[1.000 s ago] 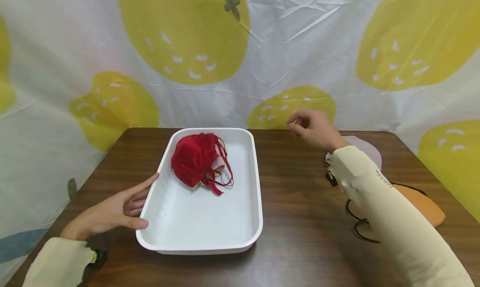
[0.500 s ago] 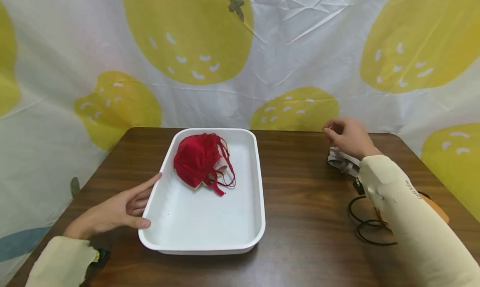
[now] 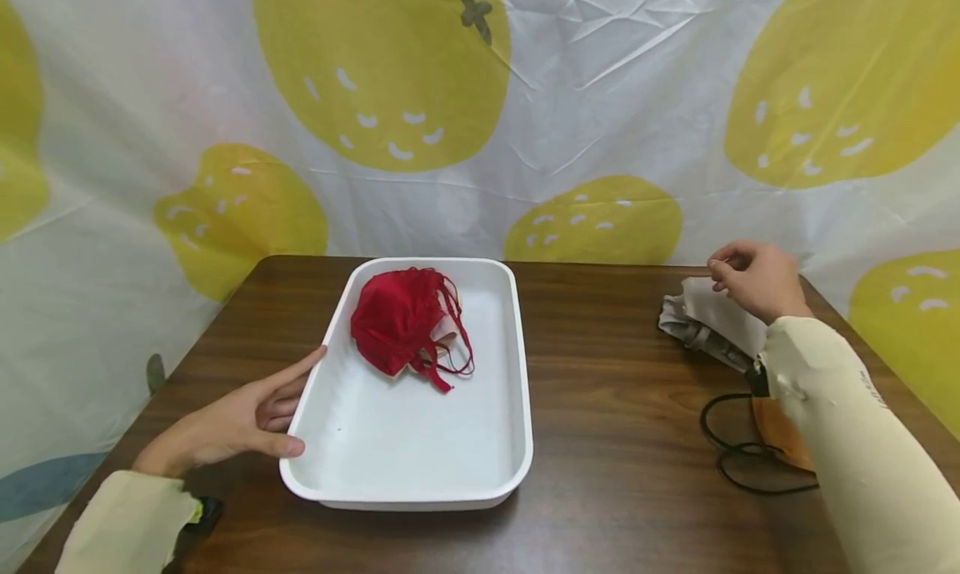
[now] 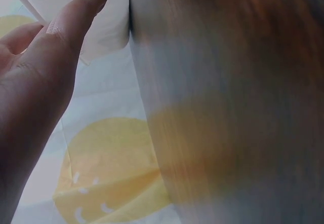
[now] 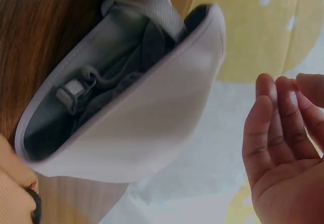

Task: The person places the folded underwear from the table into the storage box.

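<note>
A deep white tray (image 3: 420, 453) holds a crumpled red satin fabric piece (image 3: 393, 320) with thin straps and a pale lining. My left hand (image 3: 225, 428) rests along the tray's left side, thumb on the rim and index finger extended against the wall. That thumb (image 4: 76, 24) also shows in the left wrist view. Over at the right back, my right hand (image 3: 761, 281) hovers above a light grey folded fabric item (image 3: 705, 320). In the right wrist view, the item's dark inside shows a strap and buckle. The fingers (image 5: 255, 133) beside it are loosely bent and hold nothing.
An orange rounded item (image 3: 780, 432) with looped black cord (image 3: 723, 453) lies nearer on the right, partly hidden by my sleeve. Behind the brown wooden table (image 3: 600, 466) hangs a white curtain (image 3: 420, 203) printed with yellow fruit.
My right hand has moved right across the back of the table, exposing more of the grey item's left part. My left hand stays on the tray. The view has shifted slightly.
</note>
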A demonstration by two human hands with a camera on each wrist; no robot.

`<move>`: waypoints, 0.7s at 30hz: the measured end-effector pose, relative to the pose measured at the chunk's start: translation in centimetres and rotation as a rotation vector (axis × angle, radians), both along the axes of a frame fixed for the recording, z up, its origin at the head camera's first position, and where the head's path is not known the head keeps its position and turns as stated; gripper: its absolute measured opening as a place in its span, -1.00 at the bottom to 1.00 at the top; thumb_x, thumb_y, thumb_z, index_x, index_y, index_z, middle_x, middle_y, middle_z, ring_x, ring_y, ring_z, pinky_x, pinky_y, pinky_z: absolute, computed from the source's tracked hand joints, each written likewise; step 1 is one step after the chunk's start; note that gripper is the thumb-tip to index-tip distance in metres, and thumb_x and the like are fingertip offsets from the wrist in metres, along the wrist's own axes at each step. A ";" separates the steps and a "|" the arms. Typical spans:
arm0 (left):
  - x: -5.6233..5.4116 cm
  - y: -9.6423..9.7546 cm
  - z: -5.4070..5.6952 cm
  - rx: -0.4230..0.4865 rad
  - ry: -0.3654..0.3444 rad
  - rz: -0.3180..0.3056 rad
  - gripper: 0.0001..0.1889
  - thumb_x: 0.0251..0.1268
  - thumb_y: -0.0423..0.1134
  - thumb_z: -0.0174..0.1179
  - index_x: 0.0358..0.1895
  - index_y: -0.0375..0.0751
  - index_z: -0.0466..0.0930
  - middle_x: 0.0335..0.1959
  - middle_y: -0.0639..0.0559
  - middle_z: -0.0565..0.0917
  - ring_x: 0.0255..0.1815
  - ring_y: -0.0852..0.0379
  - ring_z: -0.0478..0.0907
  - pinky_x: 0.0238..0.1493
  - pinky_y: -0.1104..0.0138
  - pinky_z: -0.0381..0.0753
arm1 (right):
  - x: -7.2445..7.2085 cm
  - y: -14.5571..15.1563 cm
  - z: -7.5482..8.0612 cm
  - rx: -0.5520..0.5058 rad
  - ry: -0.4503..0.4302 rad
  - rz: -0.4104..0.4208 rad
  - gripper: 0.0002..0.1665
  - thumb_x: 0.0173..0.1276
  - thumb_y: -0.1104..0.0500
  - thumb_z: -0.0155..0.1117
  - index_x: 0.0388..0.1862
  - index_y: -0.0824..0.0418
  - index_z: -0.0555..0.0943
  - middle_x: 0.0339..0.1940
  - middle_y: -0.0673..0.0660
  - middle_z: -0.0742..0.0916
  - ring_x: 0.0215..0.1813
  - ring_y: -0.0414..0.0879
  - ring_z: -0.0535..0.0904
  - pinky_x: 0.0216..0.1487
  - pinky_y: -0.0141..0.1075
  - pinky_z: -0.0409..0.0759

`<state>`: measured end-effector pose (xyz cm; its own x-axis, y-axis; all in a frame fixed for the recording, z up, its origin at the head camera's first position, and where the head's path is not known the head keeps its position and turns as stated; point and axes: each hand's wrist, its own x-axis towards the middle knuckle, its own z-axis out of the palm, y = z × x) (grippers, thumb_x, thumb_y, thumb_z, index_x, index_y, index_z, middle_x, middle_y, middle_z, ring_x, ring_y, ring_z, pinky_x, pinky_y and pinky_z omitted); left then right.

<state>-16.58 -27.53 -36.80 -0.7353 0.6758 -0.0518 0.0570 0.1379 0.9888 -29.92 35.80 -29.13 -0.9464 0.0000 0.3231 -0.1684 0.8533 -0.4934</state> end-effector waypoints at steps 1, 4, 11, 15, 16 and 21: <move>0.0 0.0 0.0 -0.001 0.000 0.001 0.15 0.27 -0.41 0.34 0.65 0.02 -0.42 0.54 -0.65 -0.20 0.34 0.47 0.44 0.18 0.32 0.63 | 0.0 0.3 0.0 -0.005 -0.001 -0.007 -0.67 0.51 0.10 0.11 -0.09 0.35 0.67 -0.38 0.30 0.80 -0.49 -0.27 0.62 -0.49 -0.37 0.55; 0.0 0.0 0.1 -0.005 -0.003 0.004 0.15 0.27 -0.41 0.34 0.65 0.02 -0.42 0.54 -0.66 -0.20 0.34 0.47 0.44 0.17 0.32 0.64 | -0.2 1.1 -0.3 -0.010 -0.013 -0.036 -0.66 0.49 0.10 0.15 -0.10 0.38 0.67 -0.40 0.27 0.80 -0.51 -0.32 0.59 -0.49 -0.39 0.53; 0.0 0.0 -0.1 -0.009 -0.015 0.013 0.15 0.26 -0.40 0.35 0.65 0.03 -0.41 0.55 -0.63 -0.19 0.34 0.46 0.45 0.17 0.29 0.65 | -0.1 2.9 -1.4 0.004 -0.105 -0.094 -0.59 0.45 0.04 0.22 -0.06 0.41 0.65 -0.30 0.35 0.75 -0.32 0.00 0.59 -0.42 -0.31 0.47; 0.0 0.0 -0.1 -0.007 -0.012 0.014 0.15 0.26 -0.40 0.35 0.65 0.03 -0.41 0.56 -0.63 -0.20 0.34 0.47 0.44 0.18 0.29 0.65 | 0.0 3.4 -1.9 -0.009 -0.179 -0.093 -0.51 0.44 -0.02 0.25 0.07 0.39 0.60 0.05 0.51 0.68 -0.01 0.28 0.59 -0.28 -0.22 0.58; 0.0 0.0 -0.1 -0.006 -0.012 0.016 0.15 0.26 -0.40 0.35 0.65 0.03 -0.40 0.56 -0.62 -0.20 0.34 0.47 0.44 0.18 0.28 0.65 | 0.1 3.5 -2.0 -0.010 -0.197 -0.092 -0.48 0.44 -0.03 0.25 0.11 0.39 0.58 0.11 0.53 0.65 0.05 0.33 0.57 -0.24 -0.16 0.60; 0.0 0.0 -0.1 -0.002 -0.011 0.013 0.15 0.26 -0.41 0.34 0.65 0.03 -0.41 0.56 -0.62 -0.21 0.34 0.46 0.45 0.18 0.29 0.65 | 0.1 4.2 -2.2 0.006 -0.258 -0.112 -0.37 0.42 -0.02 0.27 0.24 0.43 0.49 0.22 0.60 0.56 0.15 0.45 0.50 -0.02 0.16 0.58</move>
